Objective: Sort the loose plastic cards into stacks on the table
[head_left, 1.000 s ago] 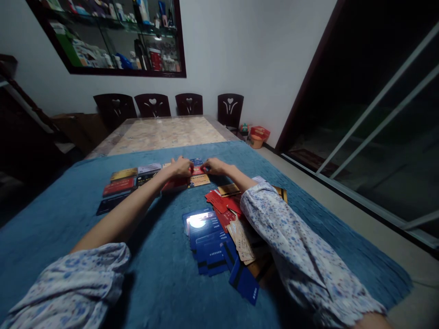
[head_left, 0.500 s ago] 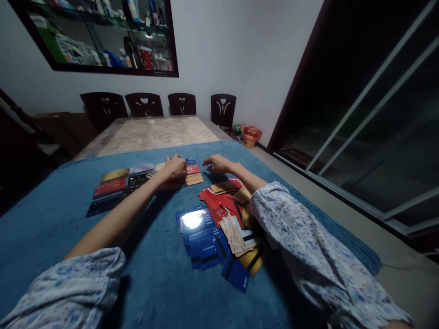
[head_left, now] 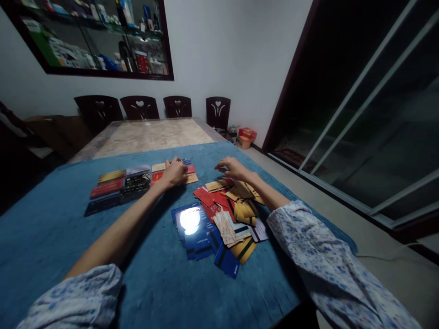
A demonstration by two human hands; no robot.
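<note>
My left hand [head_left: 176, 173] is over the right-hand group of laid-out cards, fingers curled down and closed; whatever they grip is hidden under the hand. An orange card [head_left: 192, 178] and a red card [head_left: 191, 169] show at its right side, a yellow card [head_left: 158, 167] at its left. My right hand [head_left: 233, 168] is held above the cloth beyond the loose pile, open, its fingers bent and apart with nothing in them. Below it lie gold cards [head_left: 245, 209], red cards [head_left: 205, 196], beige cards [head_left: 226, 228] and blue cards [head_left: 197, 228], overlapping.
Further left, rows hold a gold card [head_left: 112, 176], a red card [head_left: 107, 188], a dark blue card [head_left: 102, 205] and black cards [head_left: 137, 181]. A blue cloth [head_left: 147, 283] covers the near table [head_left: 161, 131]. Dark chairs [head_left: 218, 112] stand at the back.
My right hand has moved right, away from my left hand, with its fingers still apart. My left hand stays over the same cards. The view has shifted slightly.
</note>
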